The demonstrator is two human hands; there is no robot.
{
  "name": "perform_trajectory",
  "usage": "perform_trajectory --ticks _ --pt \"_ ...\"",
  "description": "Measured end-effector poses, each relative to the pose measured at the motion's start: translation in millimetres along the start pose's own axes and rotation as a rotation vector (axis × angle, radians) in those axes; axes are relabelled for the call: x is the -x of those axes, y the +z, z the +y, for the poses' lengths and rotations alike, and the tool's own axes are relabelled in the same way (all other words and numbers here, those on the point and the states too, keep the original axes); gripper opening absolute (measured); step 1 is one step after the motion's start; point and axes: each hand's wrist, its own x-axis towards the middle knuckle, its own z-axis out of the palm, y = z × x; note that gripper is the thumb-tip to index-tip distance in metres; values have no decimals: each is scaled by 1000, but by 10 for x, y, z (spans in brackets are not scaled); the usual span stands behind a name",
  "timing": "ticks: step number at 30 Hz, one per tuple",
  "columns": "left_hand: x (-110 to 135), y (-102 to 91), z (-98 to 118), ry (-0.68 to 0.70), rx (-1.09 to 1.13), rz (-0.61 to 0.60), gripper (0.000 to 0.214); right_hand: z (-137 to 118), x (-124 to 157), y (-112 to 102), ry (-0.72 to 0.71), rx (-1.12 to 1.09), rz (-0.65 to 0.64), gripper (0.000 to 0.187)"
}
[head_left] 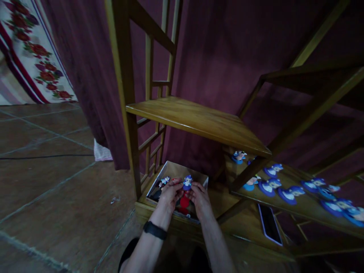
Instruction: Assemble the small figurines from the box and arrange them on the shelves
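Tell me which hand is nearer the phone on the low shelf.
Right. The right hand, at the figurine's right side, is to the left of the phone; the left hand is farther left, on the figurine's other side.

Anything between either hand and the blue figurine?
Nothing visible. The left hand and right hand already have fingertips on the blue figurine, held over the open box. The wooden shelf is above and beyond them, not in between.
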Motion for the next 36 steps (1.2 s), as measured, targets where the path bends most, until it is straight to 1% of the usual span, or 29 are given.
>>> perform_trajectory --ticks 5,8,11,16,24,31,33,36 --pt "-61 2 -91 -12 -36 -20 17 117 -43 -52 -6 -58 72 27" --pt "-95 45 -134 15 -17 -13 12 116 -121 -63 -50 7 102 24" --pt "-105 85 -161 24 -5 -33 13 83 -194 -100 -59 74 126 21" --pt "-99 114 -190 26 -53 -63 13 46 -241 -184 -44 95 147 20" --pt "-132 137 -212 4 -90 -51 13 87 -280 -237 -58 147 180 20" --pt "-141 90 -134 -43 -68 -32 10 79 -258 -178 -38 196 88 22" --pt "-154 68 -132 -51 -56 -49 8 99 -257 -159 -44 198 79 25" --pt "-173 44 -139 -43 -40 -53 14 140 -270 -139 -32 193 82 32"
